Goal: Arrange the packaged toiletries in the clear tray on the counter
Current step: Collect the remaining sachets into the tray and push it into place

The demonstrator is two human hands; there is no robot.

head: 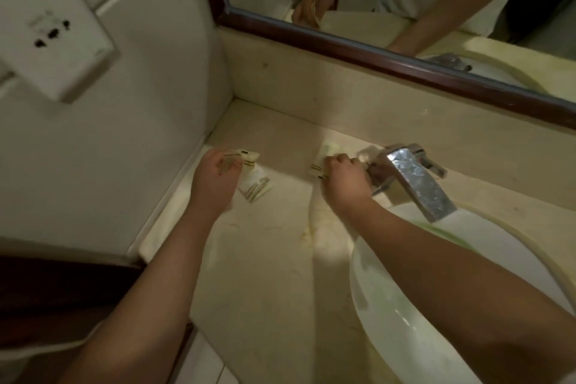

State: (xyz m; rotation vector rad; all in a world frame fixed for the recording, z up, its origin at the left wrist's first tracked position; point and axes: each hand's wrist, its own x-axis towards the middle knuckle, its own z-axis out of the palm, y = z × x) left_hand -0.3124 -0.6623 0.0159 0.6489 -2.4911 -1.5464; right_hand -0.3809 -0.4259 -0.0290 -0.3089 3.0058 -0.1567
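reaching over a beige counter (268, 259), both bare hands work at small cream packets with dark stripes. left hand (215, 178): knuckles up, fingers curled down onto a packet (249, 155) near the side wall; whether the fingers pinch it or merely rest on it cannot be told through the blur. just right of this hand, a second packet (257, 187) lies flat on the counter, touching or nearly touching the first. right hand (344, 179): fingers pressed together around a third packet (318, 169), whose striped end shows at the hand's left edge. a fourth packet (330, 148) stands just behind that hand, close to the tap (414, 178). the tray's clear walls cannot be made out with certainty; a pale raised edge (174, 196) runs along the counter's left side under the left forearm, and a faint pale edge (311, 215) runs below the right hand, but whether either belongs to a tray cannot be told. tap: chrome, square spout angled over a white basin (405, 305) at the right. behind: a dark-framed mirror (358, 44) reflecting both arms. left wall: a white socket plate (53, 28).
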